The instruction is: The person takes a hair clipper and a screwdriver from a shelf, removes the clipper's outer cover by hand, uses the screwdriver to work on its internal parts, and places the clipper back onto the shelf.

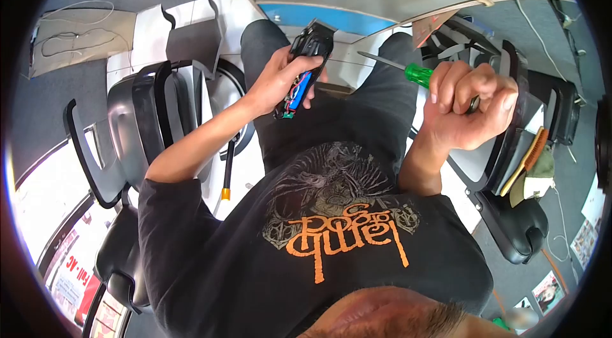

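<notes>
Your left grip (279,80), above and left of the frame's centre, is closed around a black hair clipper (310,44), thumb laid across its body. The clipper stands slanted, its blade (324,27) toward the top of the frame. Along its lower part the inside shows: a blue cylinder (299,93) with thin coloured wires beside it, and a small green piece at the bottom end.

Your right grip (468,105), right of the centre, is curled tightly about a screwdriver (417,74) by its translucent green handle. The shaft points left and slightly up, and its tip is apart from the clipper, in the gap between your two hands.

Both hands are raised in front of your black T-shirt (223,261), whose orange lettering reads upside down in this view. Your dark trousers (331,118) fill the middle, the knees reaching toward a blue strip (325,17) at the top.

A black chair (124,115) stands at the left of the frame. At the right lie a brush (528,159) with orange-brown bristles and, just beside it, an olive cloth item (542,169).
</notes>
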### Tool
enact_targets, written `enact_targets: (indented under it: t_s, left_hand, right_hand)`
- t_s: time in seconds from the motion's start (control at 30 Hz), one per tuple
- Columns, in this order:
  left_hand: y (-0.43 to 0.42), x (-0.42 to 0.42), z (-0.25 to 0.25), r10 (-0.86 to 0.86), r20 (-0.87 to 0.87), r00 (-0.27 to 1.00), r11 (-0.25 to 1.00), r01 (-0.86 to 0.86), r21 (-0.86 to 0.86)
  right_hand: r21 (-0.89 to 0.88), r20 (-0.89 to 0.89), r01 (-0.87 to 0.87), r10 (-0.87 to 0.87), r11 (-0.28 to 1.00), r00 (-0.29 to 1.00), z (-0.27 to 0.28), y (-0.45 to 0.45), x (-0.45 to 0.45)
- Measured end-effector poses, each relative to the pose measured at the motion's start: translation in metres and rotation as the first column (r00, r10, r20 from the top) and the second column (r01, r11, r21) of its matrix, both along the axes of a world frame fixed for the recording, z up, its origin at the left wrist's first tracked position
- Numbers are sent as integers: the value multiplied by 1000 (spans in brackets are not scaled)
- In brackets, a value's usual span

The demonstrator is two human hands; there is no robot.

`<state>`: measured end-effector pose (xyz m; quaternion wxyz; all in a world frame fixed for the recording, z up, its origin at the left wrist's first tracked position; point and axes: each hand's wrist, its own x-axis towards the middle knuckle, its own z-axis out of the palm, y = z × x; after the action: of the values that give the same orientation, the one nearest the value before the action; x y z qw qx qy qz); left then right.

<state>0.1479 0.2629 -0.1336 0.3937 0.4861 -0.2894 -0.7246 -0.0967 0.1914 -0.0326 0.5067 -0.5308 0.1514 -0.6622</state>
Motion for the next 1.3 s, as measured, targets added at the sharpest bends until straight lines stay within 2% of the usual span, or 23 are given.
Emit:
enact_targets:
  t_s: [0.1,0.13,0.23,0.43,0.53,1.3]
  left_hand:
    - [0,-2,-1,-2,0,1000,1000,2,-23]
    - [-1,-2,-1,-6,1,1000,1000,6,-31]
    - [-1,-2,-1,-3,25,1000,1000,4,-30]
    - [-1,-2,2,-3,65,998,1000,4,-24]
    - [-2,-2,0,6,53,999,1000,-5,-23]
    - [-1,-2,-3,6,53,999,1000,-6,-16]
  right_hand:
    - [21,144,-125,120,992,982,-18,5,8]
    - [63,154,-107,96,992,983,-18,8,11]
    - [40,255,-192,176,981,951,-21,7,17]
    - [6,285,-211,201,977,937,-20,9,25]
    - [-5,266,-288,279,958,923,-26,7,22]
    - [-36,252,-237,238,971,938,-28,12,27]
